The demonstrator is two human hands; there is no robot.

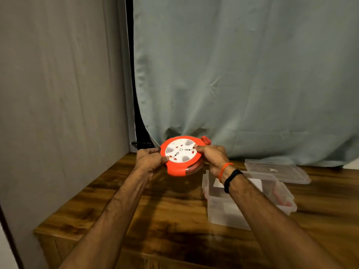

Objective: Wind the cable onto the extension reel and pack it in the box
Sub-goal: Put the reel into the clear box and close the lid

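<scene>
Both hands hold the orange extension reel (181, 155) up above the wooden counter (159, 210), tilted with its white socket face toward the camera: the left hand (150, 159) has its grip closed on the left rim and the right hand (211, 157) has its grip closed on the right rim (thumb on the white face). The clear plastic box (229, 210) stands open on the counter just right of the reel, under the right forearm, with its lid (277, 170) lying flat behind it near the pale curtain (242, 74).
</scene>
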